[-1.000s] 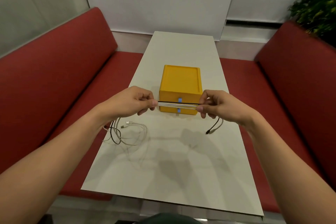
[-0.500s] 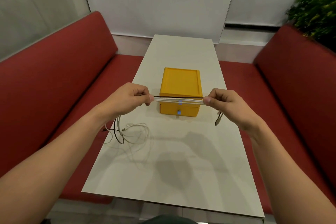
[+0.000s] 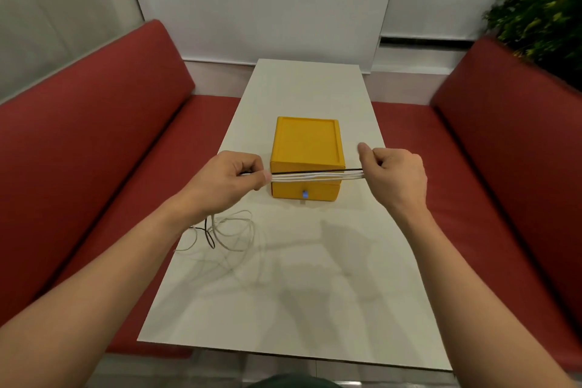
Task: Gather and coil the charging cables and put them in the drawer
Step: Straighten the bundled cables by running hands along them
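Observation:
A bundle of charging cables (image 3: pixel 315 176), several white and one black, is stretched taut and level between my two hands, in front of the yellow drawer box (image 3: pixel 307 148). My left hand (image 3: pixel 228 179) pinches the bundle at its left end. My right hand (image 3: pixel 395 172) is fisted around its right end. The slack of the cables hangs from my left hand and lies in loose loops (image 3: pixel 228 230) on the white table (image 3: pixel 299 293). The drawer box sits mid-table with its drawers closed; a small blue knob (image 3: pixel 304 194) shows on the lower drawer.
Red padded benches (image 3: pixel 94 151) run along both sides of the narrow table. A green plant (image 3: pixel 541 16) stands at the back right. The table's far end meets a white wall (image 3: pixel 261 3).
Both hands have risen and moved apart, lengthening the taut span. The right hand has turned into a fist, and the dangling black plug end under it is gone from sight.

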`<move>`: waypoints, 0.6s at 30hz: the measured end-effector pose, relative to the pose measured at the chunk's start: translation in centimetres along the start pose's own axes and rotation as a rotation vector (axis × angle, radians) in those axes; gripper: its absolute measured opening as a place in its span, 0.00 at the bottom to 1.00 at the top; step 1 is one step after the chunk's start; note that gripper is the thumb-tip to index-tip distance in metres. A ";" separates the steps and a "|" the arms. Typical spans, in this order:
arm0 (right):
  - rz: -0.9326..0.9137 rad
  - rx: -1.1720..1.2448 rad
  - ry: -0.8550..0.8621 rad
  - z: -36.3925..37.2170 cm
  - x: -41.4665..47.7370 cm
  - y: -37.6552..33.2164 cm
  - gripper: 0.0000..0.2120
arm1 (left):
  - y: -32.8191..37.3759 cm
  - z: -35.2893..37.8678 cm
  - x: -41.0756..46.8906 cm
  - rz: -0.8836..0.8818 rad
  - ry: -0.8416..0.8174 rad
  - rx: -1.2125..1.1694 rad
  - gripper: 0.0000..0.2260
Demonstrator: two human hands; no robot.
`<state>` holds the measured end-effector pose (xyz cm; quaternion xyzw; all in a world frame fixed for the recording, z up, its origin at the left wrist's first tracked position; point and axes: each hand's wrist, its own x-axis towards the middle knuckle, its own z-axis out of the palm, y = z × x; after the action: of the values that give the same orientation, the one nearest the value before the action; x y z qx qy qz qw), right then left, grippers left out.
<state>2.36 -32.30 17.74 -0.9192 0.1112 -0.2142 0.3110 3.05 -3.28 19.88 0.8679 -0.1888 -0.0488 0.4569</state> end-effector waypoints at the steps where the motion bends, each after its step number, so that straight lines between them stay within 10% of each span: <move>1: -0.021 -0.095 0.076 0.5 0.2 0.1 0.28 | 0.5 0.3 -0.3 0.023 -0.014 -0.007 0.14; 18: -0.590 0.038 0.211 -1.5 -3.0 -3.5 0.22 | -1.5 -2.3 1.7 -0.054 0.173 0.138 0.22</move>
<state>-0.69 -29.31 20.03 -0.8785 -0.1327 -0.3914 0.2395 5.63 -1.40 20.14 0.9030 -0.1283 0.0273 0.4091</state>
